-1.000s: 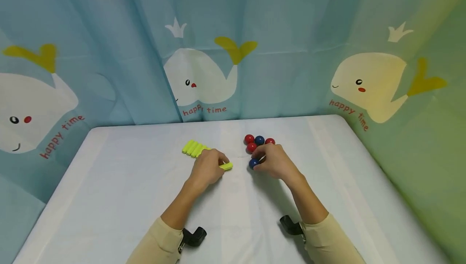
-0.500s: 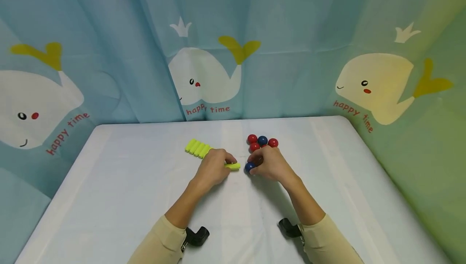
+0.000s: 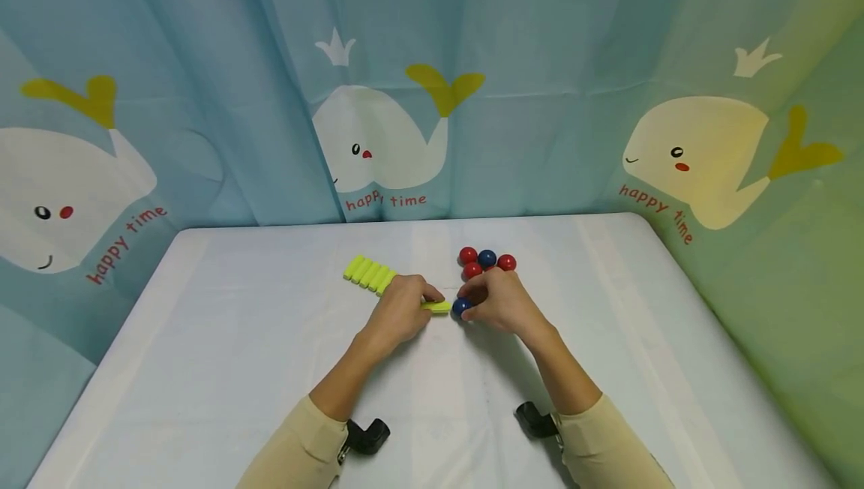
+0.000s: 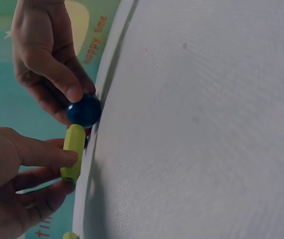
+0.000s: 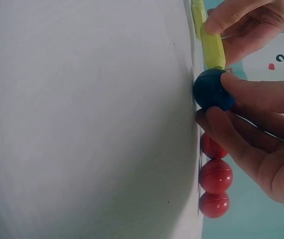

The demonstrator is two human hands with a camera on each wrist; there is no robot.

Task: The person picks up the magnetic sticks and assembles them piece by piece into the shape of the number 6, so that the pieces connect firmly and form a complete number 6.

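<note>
My left hand [image 3: 403,309] pinches a yellow-green rod [image 4: 73,153] between thumb and fingers; the rod looks faceted, with a hole in its near end. With thumb and fingers my right hand [image 3: 501,301] holds a dark blue ball [image 5: 213,90]. One end of the rod meets the side of the ball in both wrist views. Behind the right hand lie several red balls [image 3: 468,255] and another blue ball [image 3: 487,258], partly hidden by that hand. A row of several yellow-green rods [image 3: 364,273] lies beyond the left hand.
Both hands work over a white-covered table [image 3: 236,339]. A blue curtain [image 3: 540,84] printed with whales hangs behind its far edge. Black camera mounts [image 3: 367,436] stick out from both sleeves.
The left hand has brought the rod rightward and the right hand has brought the blue ball slightly left, so the gap between rod and ball has closed. The head view shifted slightly.
</note>
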